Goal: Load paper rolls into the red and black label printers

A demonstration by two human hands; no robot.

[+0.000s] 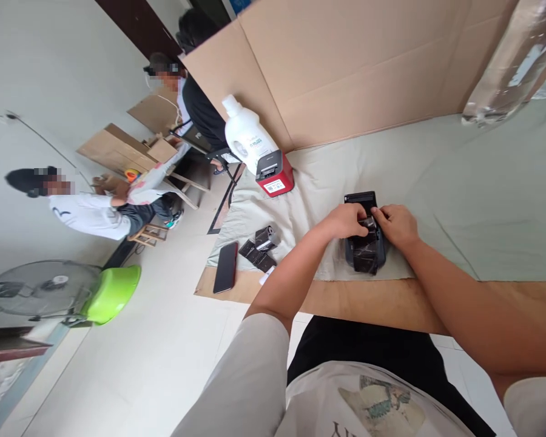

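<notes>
In front of me on the cloth-covered table lies a black handheld device (380,260), which looks like a card terminal or small label printer. A black strip with a marble pattern (364,252) lies over its face and hangs toward the near end. My left hand (347,221) is closed on the strip's upper part, thumb and fingers pinched together. My right hand (398,225) grips the device's right edge, its thumb along the upper part and its other fingers curled. Both hands partly hide the device's middle. To the left rests a matching dark patterned roll (266,237) with a loose piece (256,255).
A phone (225,267) lies near the table's left edge. Behind stand a red-and-black box-shaped device (275,174) and a white bottle (248,133) before a cardboard panel (368,60). Two people sit at left, beyond a fan (43,288) and green basin (116,294).
</notes>
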